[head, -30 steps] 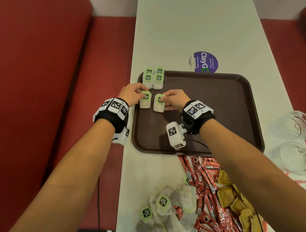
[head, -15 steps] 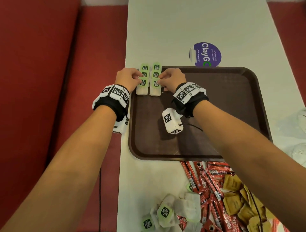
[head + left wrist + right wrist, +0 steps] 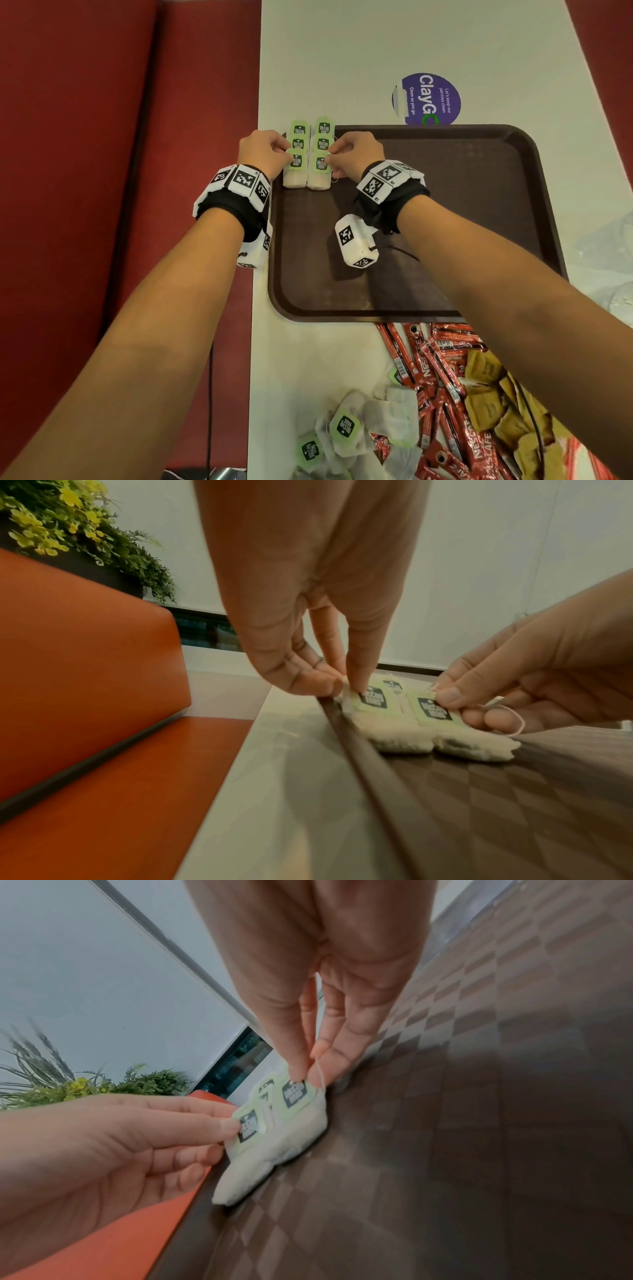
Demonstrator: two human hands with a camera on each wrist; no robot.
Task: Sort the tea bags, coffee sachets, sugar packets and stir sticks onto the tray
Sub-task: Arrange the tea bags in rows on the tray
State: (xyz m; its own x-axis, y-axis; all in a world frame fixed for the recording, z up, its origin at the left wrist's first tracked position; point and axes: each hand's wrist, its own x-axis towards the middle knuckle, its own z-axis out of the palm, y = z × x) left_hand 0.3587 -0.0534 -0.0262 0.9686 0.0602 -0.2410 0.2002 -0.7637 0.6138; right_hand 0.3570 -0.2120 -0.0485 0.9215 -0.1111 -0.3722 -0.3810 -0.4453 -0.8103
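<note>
The brown tray (image 3: pixel 479 205) lies on the white table. At its far left corner, several tea bags with green tags lie in two short columns. My left hand (image 3: pixel 287 155) pinches the tag end of the nearest left tea bag (image 3: pixel 295 171). My right hand (image 3: pixel 331 157) pinches the tag of the nearest right tea bag (image 3: pixel 320 173). In the left wrist view my left hand (image 3: pixel 346 688) holds its tea bag (image 3: pixel 380 723) against the tray rim. The right wrist view shows my right hand (image 3: pixel 310 1074) pinching its tea bag (image 3: pixel 301 1115), string looped by the fingers.
On the table in front of the tray lie loose tea bags (image 3: pixel 346 428), red coffee sachets (image 3: pixel 431 377) and brown sugar packets (image 3: pixel 493 394). A purple sticker (image 3: pixel 428 99) sits behind the tray. Glassware (image 3: pixel 616 240) stands at the right edge. A red bench (image 3: pixel 102 171) runs along the left.
Both hands carried one tea bag each from the tray's left middle to its far left corner and laid them down as the nearest pair of the two columns.
</note>
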